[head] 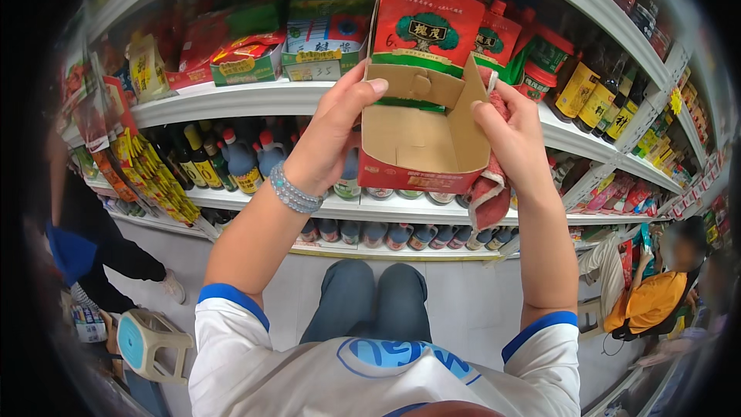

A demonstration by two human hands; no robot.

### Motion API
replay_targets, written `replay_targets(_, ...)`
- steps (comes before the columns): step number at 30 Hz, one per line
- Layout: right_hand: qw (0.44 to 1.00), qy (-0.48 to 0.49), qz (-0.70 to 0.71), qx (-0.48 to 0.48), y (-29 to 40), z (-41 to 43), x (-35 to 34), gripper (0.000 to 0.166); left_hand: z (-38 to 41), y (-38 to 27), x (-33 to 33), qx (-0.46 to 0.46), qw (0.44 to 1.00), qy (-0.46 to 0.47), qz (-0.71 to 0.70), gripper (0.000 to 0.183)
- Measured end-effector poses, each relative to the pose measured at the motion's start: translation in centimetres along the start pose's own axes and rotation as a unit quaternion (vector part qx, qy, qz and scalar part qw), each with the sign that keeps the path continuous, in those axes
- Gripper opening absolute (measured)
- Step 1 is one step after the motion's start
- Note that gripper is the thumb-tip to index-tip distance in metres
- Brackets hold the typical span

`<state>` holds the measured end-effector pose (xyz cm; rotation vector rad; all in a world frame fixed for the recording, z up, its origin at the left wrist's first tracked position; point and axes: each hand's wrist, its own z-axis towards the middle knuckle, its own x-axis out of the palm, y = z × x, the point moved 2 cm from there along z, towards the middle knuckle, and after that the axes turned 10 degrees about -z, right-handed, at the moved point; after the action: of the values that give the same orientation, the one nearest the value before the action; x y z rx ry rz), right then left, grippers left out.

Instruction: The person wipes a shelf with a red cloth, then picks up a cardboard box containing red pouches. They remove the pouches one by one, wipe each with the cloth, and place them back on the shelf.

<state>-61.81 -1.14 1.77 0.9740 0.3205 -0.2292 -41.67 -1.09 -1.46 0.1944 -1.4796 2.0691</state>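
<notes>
My left hand (331, 127) grips the left wall of an open red cardboard display box (414, 133), its thumb over the edge. My right hand (515, 130) holds the right wall, and a red cloth with a pale border (491, 200) hangs from this same hand outside the box. A large red spouted pouch (428, 17) with a green base stands upright at the box's far end, partly behind a brown cardboard flap. Bare cardboard shows in the near part of the box. Right of it, a smaller red pouch (495, 35) stands on the shelf.
Display cartons (249, 63) line the white shelf (243, 101) at left. Yellow-labelled bottles (596, 98) and red-lidded tubs (538, 78) stand at right. Several bottles (399, 236) fill the lower shelves. Yellow sachets (153, 179) hang at left, near a stool (153, 344). People are on both sides.
</notes>
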Motion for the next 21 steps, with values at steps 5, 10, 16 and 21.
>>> replay_targets(5,0.987,-0.043,-0.150,-0.026,-1.7,2.6,-0.2,0.031,2.9,1.1,-2.1,-0.035,0.997,-0.035,-0.062,0.054)
replay_targets(10,0.897,-0.109,-0.318,-0.288,-0.3,0.3,0.0,0.029,5.3,1.0,-3.0,-0.030,0.994,-0.079,-0.067,0.052)
replay_targets(16,0.810,-0.093,-0.494,-0.302,-2.1,0.1,2.6,0.024,5.4,-1.9,-5.4,0.267,0.880,-0.089,0.383,0.054)
replay_targets(21,0.798,-0.124,-0.525,-0.267,-5.4,4.2,4.4,0.022,4.2,0.4,-0.3,0.529,0.544,0.021,0.651,0.030)
